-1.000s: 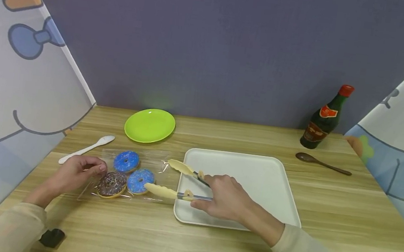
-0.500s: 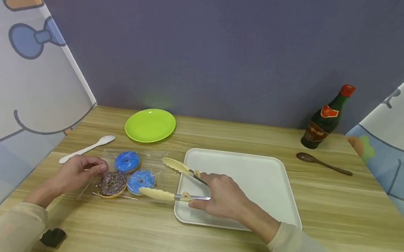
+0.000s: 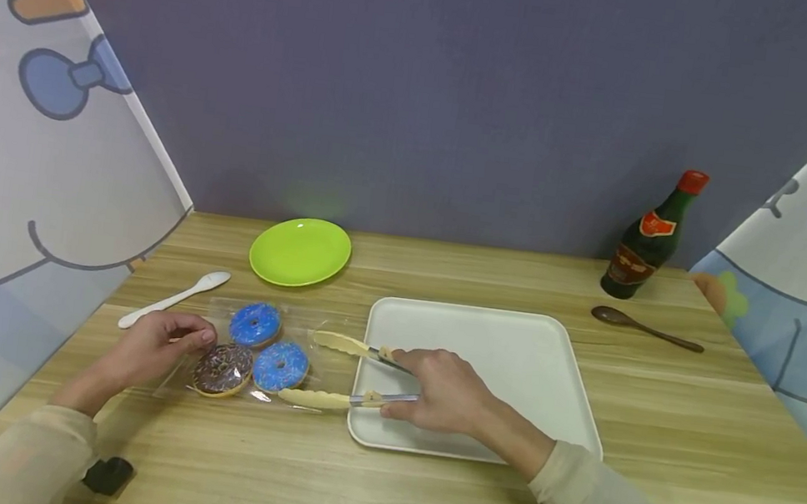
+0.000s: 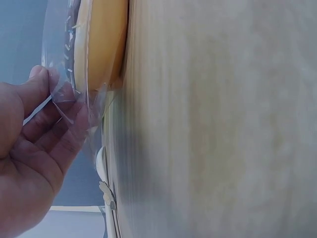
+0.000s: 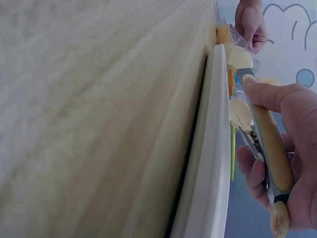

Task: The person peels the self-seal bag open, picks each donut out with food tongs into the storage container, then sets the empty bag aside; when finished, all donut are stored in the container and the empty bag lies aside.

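Note:
My left hand (image 3: 157, 348) pinches the left end of a clear plastic bag (image 4: 99, 106) between thumb and fingers. Inside the bag lie a chocolate donut (image 3: 223, 369) with sprinkles and two blue-iced donuts, the rear one (image 3: 254, 324) and the front one (image 3: 280, 366). My right hand (image 3: 441, 391) grips a pair of tongs (image 5: 270, 144) with cream tips and metal arms. The tongs' arms stand apart, one tip (image 3: 313, 398) near the front blue donut's lower edge, the other (image 3: 341, 343) over the bag's right part. Neither tip grasps a donut.
A white tray (image 3: 499, 331) lies under the right hand. Behind are a green plate (image 3: 300, 253) and, at far right, a dark bottle (image 3: 645, 244) with a red cap. A white spoon (image 3: 174, 299) lies left, a brown spoon (image 3: 644, 325) right.
The tongs have shifted slightly left and toward the front, the rear tip moving down and left over the bag. The left hand and donuts have stayed nearly still.

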Available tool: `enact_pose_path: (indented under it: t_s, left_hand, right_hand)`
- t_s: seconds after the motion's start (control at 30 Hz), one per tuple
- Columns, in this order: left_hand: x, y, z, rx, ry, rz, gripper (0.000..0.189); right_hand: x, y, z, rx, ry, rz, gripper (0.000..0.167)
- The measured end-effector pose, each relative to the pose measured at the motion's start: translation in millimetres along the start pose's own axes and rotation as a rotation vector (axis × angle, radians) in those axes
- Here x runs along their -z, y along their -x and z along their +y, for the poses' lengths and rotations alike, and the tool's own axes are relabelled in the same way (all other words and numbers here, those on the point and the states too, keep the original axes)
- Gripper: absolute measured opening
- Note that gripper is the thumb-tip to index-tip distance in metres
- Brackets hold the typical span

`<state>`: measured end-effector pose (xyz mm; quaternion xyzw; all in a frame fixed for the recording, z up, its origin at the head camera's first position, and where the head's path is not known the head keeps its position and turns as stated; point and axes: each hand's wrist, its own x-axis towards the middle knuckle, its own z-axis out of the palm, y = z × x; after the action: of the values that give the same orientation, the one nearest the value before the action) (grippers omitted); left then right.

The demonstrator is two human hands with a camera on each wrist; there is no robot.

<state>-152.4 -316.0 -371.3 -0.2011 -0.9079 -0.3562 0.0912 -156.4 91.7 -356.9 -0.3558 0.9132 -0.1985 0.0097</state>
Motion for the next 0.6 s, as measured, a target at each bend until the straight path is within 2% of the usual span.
enact_pose_path:
  t_s: [0.6]
  left_hand:
    - [-0.5,0.3,1.6,-0.009,-0.004,0.012,0.012]
  right_hand:
    - [-7.5,0.9,-0.6,0.084,0.010,0.041,0.060]
